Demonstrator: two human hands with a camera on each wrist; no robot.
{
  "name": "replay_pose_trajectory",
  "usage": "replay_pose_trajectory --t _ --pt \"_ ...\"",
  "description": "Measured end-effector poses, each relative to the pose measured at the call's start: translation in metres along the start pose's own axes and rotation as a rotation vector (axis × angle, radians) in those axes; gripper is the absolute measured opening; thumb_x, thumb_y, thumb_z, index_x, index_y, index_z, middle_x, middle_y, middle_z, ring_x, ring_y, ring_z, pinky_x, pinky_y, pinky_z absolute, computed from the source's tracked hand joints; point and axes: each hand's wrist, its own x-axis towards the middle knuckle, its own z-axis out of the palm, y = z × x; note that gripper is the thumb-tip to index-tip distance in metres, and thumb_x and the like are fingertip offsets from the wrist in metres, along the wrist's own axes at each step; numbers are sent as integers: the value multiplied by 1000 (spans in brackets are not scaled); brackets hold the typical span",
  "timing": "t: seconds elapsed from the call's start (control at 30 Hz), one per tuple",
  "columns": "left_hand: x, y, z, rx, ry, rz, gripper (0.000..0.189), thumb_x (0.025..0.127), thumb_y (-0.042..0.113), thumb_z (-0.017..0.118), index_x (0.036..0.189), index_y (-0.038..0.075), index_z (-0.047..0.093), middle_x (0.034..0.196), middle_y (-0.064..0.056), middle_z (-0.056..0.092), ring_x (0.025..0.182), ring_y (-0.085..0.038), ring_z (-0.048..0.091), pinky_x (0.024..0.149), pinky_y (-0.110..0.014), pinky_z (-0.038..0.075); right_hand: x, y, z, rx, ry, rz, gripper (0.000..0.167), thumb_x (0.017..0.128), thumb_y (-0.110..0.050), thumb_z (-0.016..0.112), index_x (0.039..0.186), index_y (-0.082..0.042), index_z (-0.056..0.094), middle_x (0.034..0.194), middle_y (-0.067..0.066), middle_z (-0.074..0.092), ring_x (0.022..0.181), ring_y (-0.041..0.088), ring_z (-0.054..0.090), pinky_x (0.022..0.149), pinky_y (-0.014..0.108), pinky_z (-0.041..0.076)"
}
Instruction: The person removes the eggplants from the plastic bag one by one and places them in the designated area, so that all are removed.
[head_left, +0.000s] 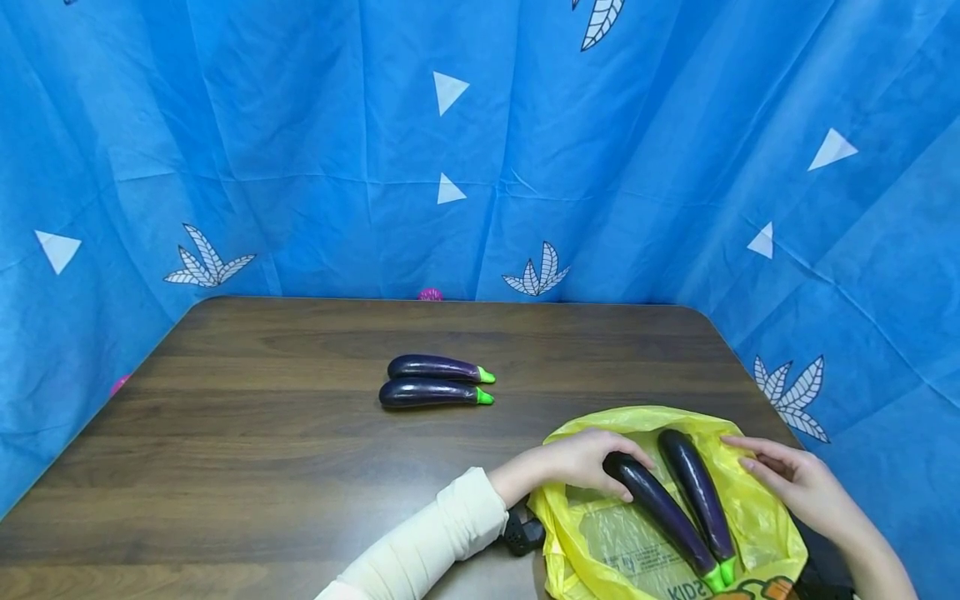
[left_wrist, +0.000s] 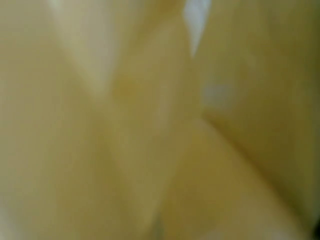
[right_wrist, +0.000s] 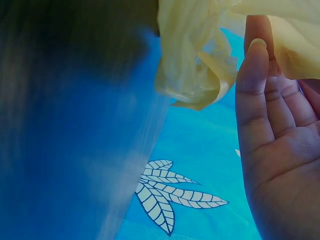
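Four eggplants [head_left: 662, 510]: head view only | left wrist: blurred yellow bag [left_wrist: 60, 160]

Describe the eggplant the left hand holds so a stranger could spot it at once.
Start at the brown table; a yellow bag gapes open toward its near right corner. Inside lies a pair, dark purple with green stems. Pick the left eggplant: the left hand grips its far end, not its neighbour's.

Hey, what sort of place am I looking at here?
Probably an indoor tabletop workspace, perhaps staged for recording: patterned blue cloth hangs around a wood-grain table, and two eggplants lie side by side on it.
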Motion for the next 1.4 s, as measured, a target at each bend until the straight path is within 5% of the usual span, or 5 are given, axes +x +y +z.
replay_pose_trajectory --t 0.83,1.4 --pt "-6 2 -4 -36 65 -26 42 84 26 73 123 17 61 122 11 57 112 4 45 91 -10 32 1 -2 0 -33 -1 43 30 95 3 51 124 3 56 114 -25 55 90 -2 59 60 23 48" --pt "-11 2 -7 -214 114 -38 39 84 20 73 121 15 62 114 14 58 89 6 50 73 -11 43 0 -3 0 -16 -1 35 30 94 5 51 123 5 56 114 -22 57 92 -2 59 64 20 50"
